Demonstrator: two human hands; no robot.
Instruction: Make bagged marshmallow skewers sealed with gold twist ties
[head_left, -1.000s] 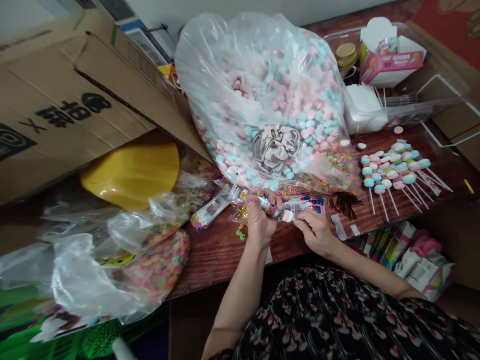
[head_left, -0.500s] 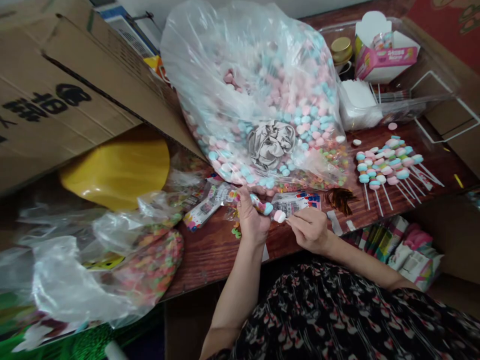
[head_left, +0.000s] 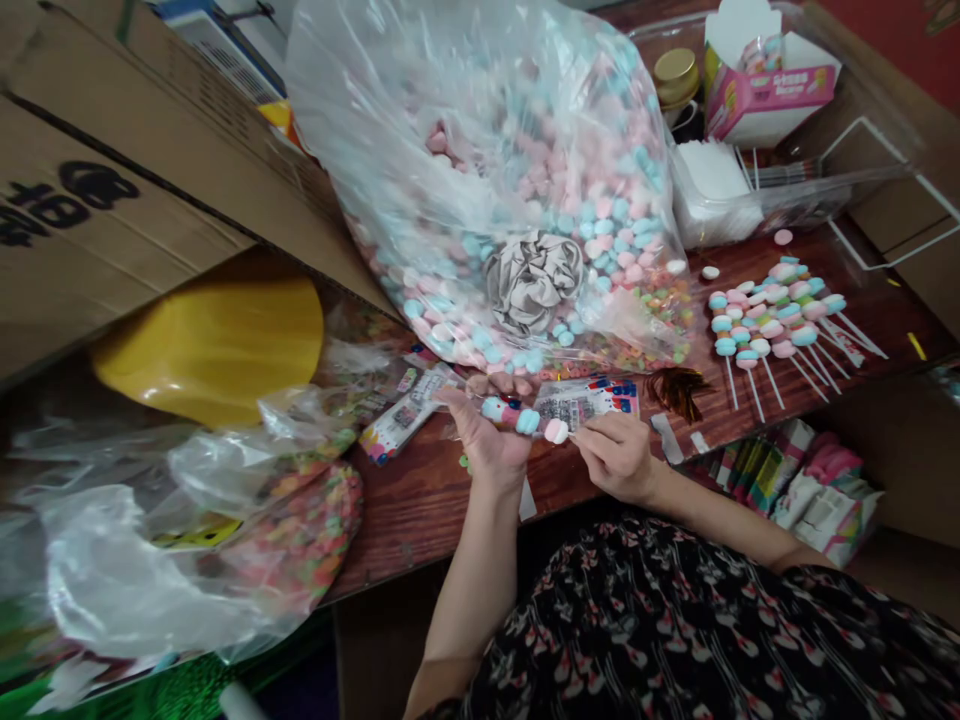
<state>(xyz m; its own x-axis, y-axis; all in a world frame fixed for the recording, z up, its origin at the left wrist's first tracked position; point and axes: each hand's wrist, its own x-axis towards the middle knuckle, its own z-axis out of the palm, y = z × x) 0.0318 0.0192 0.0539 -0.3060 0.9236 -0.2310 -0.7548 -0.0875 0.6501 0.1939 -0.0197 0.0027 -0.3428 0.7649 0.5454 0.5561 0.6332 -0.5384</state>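
In the middle of the head view, my left hand (head_left: 491, 440) cradles a marshmallow skewer (head_left: 527, 421), its thumb stretched to the left and its fingertips curled behind. Pink, white and blue pieces show along the skewer; clear film seems to surround its left part. My right hand (head_left: 615, 455) pinches the skewer's right end, just beyond a pink-and-white marshmallow (head_left: 556, 431). The stick is mostly hidden by those fingers. Behind the hands lie a printed clear wrapper (head_left: 589, 402) and a bundle of gold twist ties (head_left: 677, 393).
A big clear bag of marshmallows (head_left: 480, 200) fills the back. Finished-looking skewers (head_left: 772, 310) lie at the right, below a plastic tray (head_left: 825, 190). To the left are a cardboard box (head_left: 112, 230), a yellow bowl-like object (head_left: 217, 340) and a bag of gummies (head_left: 307, 530).
My left thumb has swung left, away from the skewer, and the hand has opened wider, baring more marshmallows. The right hand keeps its pinch. The whole view has shifted slightly.
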